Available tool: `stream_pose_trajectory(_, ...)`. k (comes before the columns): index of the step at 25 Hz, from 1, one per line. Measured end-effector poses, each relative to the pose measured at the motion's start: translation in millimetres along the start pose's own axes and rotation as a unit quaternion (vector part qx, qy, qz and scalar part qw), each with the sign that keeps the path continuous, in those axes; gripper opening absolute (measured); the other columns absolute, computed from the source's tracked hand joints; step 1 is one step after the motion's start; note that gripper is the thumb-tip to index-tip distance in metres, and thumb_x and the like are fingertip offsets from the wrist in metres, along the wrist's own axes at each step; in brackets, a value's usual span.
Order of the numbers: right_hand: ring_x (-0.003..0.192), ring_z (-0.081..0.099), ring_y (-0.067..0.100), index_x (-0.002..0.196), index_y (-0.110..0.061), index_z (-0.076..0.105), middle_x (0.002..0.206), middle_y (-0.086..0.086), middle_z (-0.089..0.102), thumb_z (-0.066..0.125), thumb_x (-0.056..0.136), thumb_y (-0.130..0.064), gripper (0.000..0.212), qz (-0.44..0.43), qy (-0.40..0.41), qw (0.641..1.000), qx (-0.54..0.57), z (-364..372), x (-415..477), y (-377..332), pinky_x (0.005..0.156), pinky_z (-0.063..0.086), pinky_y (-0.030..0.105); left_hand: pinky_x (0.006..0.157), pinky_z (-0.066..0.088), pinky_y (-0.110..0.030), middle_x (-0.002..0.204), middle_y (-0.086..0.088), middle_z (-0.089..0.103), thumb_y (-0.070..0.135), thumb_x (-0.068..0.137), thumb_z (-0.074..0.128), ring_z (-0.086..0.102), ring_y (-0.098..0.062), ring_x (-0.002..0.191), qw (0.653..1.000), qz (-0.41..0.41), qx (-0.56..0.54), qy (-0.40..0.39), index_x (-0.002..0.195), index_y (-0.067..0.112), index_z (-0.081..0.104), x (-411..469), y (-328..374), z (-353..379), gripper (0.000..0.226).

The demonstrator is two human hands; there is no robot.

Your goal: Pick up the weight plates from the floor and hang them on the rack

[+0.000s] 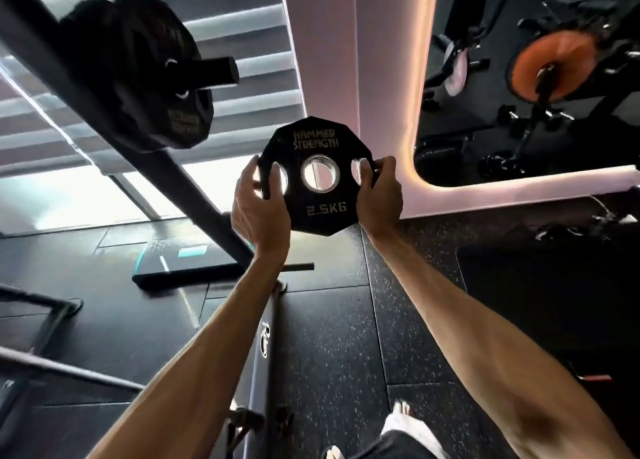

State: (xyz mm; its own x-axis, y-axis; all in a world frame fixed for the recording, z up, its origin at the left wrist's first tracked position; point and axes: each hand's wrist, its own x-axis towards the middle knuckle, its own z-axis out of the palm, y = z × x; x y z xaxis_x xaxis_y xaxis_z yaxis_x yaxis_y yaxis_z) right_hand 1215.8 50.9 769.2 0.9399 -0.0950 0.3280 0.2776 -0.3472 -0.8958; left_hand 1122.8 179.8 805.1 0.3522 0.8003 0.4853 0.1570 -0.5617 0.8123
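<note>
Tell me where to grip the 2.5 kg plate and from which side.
Grip the plate at its two side cut-outs, one from each side, as the left hand and right hand do now: fingers through the openings, thumbs over the rim. The handles sit level with the centre hole, so this probably keeps the plate balanced and the hole clear for the rack peg.

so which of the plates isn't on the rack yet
The 2.5KG plate, held up between the left hand and right hand by its edges. The other plates at upper left already hang on a rack peg.
</note>
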Motion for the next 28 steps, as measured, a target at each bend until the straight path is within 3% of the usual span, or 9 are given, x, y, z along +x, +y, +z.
stream_pose_trajectory(6,0.058,0.052,-0.001,0.104,-0.001,0.05,0.076,-0.005,0.057,0.048,0.105,-0.026,0.025,-0.07,-0.019,0.987,0.145,71,93,-23,0.05,0.034,0.006,0.078,0.035,-0.006,0.102,0.011,0.071,0.046,0.092,0.059,0.064,-0.005,0.089,0.989,0.067,0.013,0.133,0.12,0.026,0.065,72,23,46,0.035)
stream_pose_trajectory(8,0.06,0.058,0.009,0.103,-0.003,0.049,0.076,-0.004,0.059,0.047,0.105,-0.029,0.026,-0.093,-0.04,0.982,0.162,94,125,-34,0.054,0.04,0.015,0.08,0.037,-0.006,0.105,0.014,0.071,0.047,0.092,0.058,0.065,-0.005,0.093,0.982,0.063,0.022,0.175,0.119,0.027,0.065,94,32,60,0.034)
stream_pose_trajectory(10,0.068,0.064,0.021,0.1,-0.006,0.049,0.078,-0.004,0.062,0.045,0.104,-0.033,0.028,-0.108,-0.064,0.976,0.176,118,148,-48,0.059,0.047,0.031,0.086,0.044,-0.012,0.108,0.014,0.071,0.05,0.092,0.057,0.066,-0.005,0.1,0.976,0.054,0.025,0.21,0.119,0.029,0.065,114,40,66,0.035)
stream_pose_trajectory(11,0.071,0.065,0.023,0.1,-0.006,0.049,0.079,-0.004,0.062,0.045,0.104,-0.033,0.028,-0.113,-0.08,0.973,0.184,129,155,-56,0.061,0.046,0.033,0.087,0.046,-0.016,0.108,0.014,0.071,0.05,0.092,0.057,0.066,-0.005,0.101,0.971,0.054,0.033,0.231,0.119,0.029,0.065,124,43,67,0.035)
stream_pose_trajectory(19,0.063,0.057,0.016,0.101,-0.003,0.048,0.073,-0.01,0.055,0.044,0.105,-0.029,0.027,-0.127,-0.156,0.947,0.252,208,178,-97,0.058,0.039,0.028,0.083,0.039,-0.005,0.109,0.014,0.071,0.047,0.094,0.058,0.066,-0.004,0.101,0.937,0.07,0.118,0.322,0.118,0.026,0.066,183,40,60,0.033)
stream_pose_trajectory(25,0.063,0.059,0.019,0.104,-0.002,0.043,0.072,-0.017,0.052,0.037,0.107,-0.029,0.028,-0.128,-0.189,0.934,0.275,232,174,-93,0.054,0.048,0.037,0.083,0.049,-0.011,0.11,0.005,0.071,0.033,0.097,0.063,0.067,-0.008,0.099,0.925,0.148,0.15,0.316,0.118,0.012,0.067,188,27,64,0.03)
stream_pose_trajectory(28,0.061,0.058,0.009,0.103,-0.008,0.038,0.073,-0.014,0.054,0.035,0.108,-0.027,0.02,-0.114,-0.245,0.919,0.287,236,172,-95,0.051,0.047,0.033,0.079,0.049,-0.009,0.106,0.0,0.071,0.03,0.096,0.065,0.066,-0.006,0.095,0.916,0.179,0.183,0.31,0.116,0.008,0.068,184,28,66,0.03)
